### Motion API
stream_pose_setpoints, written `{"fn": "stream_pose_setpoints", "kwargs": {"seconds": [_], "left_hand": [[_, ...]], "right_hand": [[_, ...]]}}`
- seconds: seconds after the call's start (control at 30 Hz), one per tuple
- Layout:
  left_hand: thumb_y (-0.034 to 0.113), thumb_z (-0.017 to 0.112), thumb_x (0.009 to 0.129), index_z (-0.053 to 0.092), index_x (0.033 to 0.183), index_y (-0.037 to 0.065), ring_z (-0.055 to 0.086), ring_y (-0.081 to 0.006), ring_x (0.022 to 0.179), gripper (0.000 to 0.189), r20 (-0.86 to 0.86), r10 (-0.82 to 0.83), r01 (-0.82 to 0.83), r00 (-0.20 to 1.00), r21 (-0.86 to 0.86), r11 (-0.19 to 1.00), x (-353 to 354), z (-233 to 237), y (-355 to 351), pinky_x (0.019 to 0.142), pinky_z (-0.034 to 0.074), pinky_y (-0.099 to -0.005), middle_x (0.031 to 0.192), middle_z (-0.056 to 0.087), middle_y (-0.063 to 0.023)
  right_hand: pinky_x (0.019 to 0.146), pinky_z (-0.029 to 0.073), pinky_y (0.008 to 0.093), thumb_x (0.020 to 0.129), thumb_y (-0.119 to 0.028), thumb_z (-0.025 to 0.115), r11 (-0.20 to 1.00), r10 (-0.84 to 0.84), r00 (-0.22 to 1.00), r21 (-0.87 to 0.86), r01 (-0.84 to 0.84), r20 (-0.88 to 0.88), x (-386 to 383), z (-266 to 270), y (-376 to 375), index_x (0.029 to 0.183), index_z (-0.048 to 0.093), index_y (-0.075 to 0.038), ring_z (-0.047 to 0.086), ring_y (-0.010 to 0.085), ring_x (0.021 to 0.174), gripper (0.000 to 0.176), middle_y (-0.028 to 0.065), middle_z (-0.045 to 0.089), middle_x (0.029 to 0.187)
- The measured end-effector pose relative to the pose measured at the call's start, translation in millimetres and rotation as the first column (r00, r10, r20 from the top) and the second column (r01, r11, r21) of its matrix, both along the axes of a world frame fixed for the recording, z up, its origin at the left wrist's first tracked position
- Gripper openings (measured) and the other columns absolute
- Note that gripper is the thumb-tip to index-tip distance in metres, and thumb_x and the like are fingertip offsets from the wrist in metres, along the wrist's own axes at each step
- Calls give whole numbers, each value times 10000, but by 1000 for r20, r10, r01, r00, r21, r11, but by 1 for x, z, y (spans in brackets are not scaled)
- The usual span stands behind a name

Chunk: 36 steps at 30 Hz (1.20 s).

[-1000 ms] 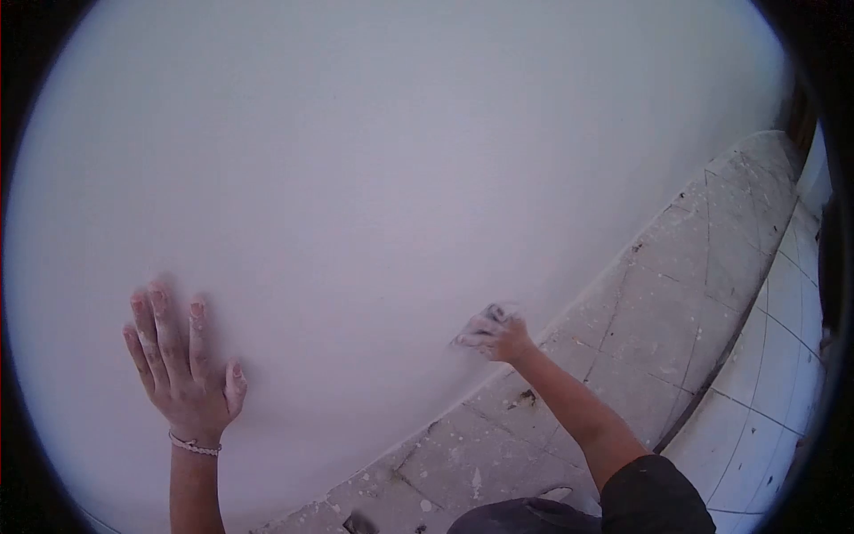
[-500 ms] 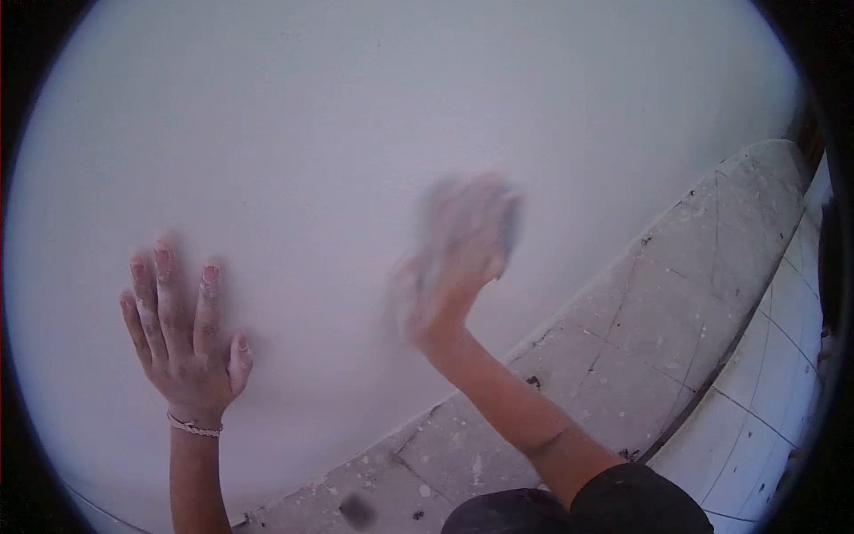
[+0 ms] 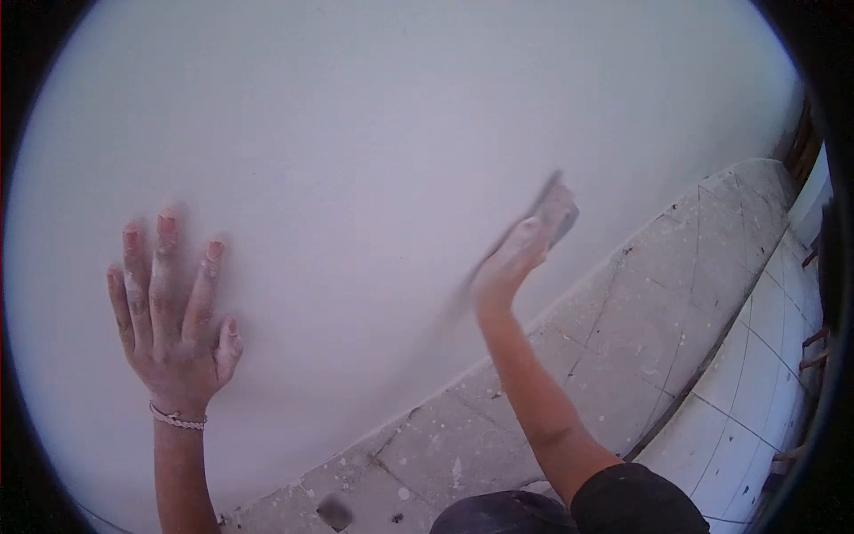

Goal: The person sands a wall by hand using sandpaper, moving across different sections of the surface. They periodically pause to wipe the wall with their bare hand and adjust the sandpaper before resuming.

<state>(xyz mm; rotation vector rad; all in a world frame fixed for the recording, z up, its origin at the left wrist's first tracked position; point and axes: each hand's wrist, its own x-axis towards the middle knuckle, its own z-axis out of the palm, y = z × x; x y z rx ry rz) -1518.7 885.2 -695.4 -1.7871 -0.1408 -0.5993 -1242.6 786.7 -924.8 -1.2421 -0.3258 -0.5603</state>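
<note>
My left hand (image 3: pixel 169 320) lies flat against the pale wall (image 3: pixel 356 178), fingers spread and coated in white dust. Around its wrist is a braided bracelet (image 3: pixel 178 418). Farther right, my right hand (image 3: pixel 516 258) is turned nearly edge-on at the wall, its fingers over a thin grey piece of sandpaper (image 3: pixel 566 226). Motion slightly blurs that hand, and most of the sheet is hidden behind it.
Grey floor tiles (image 3: pixel 640 320) spotted with white splashes run diagonally along the wall's foot. White tiles (image 3: pixel 747 383) lie beyond a dark gap at the right. A small dark patch (image 3: pixel 334 513) is on the floor near the bottom edge.
My right hand has moved right along the wall with the sandpaper and turned more edge-on. My left hand stays flat on the wall, appearing slightly higher and farther left as the view shifts.
</note>
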Motion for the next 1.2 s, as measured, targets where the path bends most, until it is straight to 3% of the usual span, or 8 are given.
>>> {"fn": "stream_pose_setpoints", "kwargs": {"seconds": [0.2,0.33,0.43,0.6,0.73,0.87,1.0,1.2], "left_hand": [[373,409,922,561,1345,323,291,-270,1456,453,62,-15,20,998,-87,996,1,-2,-5,1228,154,-448,1528,404,-15],[356,416,916,571,1329,344,301,-264,1452,442,75,12,-6,997,-84,996,-1,0,-6,1229,157,-441,1524,410,-4],[360,407,938,569,1332,351,306,-258,1449,427,73,-5,11,997,-90,996,2,-2,-5,1229,163,-430,1521,414,1],[367,375,974,553,1351,356,308,-250,1449,418,84,-16,21,996,-66,998,0,-1,-3,1224,185,-412,1517,419,12],[357,377,970,551,1353,359,306,-249,1450,421,78,-7,11,997,-55,998,0,-2,-3,1222,183,-422,1522,413,8],[306,414,941,549,1359,347,305,-248,1452,441,90,-11,16,996,-56,998,-3,-1,0,1222,179,-435,1527,407,0],[357,371,975,448,1450,282,265,-253,1468,487,36,-60,59,998,41,997,-2,1,6,1214,185,-448,1556,359,-31],[348,398,963,476,1430,282,273,-253,1465,478,71,-84,85,994,2,996,-2,-3,6,1216,183,-442,1549,371,-40]], "right_hand": [[1096,282,566,907,-246,521,772,351,252,-431,467,902,-57,-118,-7,1323,592,-367,319,329,1436,439,242,363,1514],[1162,205,508,959,-223,486,842,219,919,-540,-8,328,-23,-175,-34,1435,461,-73,261,362,1453,499,245,286,1552],[1205,74,430,1030,-265,338,999,39,939,10,-38,-342,-15,-71,-10,1526,125,12,134,324,1483,606,194,77,1616],[1215,58,403,1054,-416,257,924,264,958,256,-285,114,-48,30,13,1567,28,-103,78,267,1500,643,118,8,1635],[1192,60,520,1019,-376,362,748,322,443,-511,423,837,-61,-87,1,1565,195,-254,96,253,1504,584,141,128,1625],[1172,67,552,992,-256,412,691,27,986,-716,100,163,-23,-108,-36,1562,185,-113,183,315,1478,630,163,159,1618],[1171,20,545,1024,-294,340,994,47,932,-79,-81,-360,7,-37,-11,1540,113,11,84,325,1499,641,218,102,1613],[1117,44,617,951,-188,465,840,158,969,-541,-31,190,-70,-28,-19,1575,81,-117,-16,341,1510,736,193,37,1631]]}}
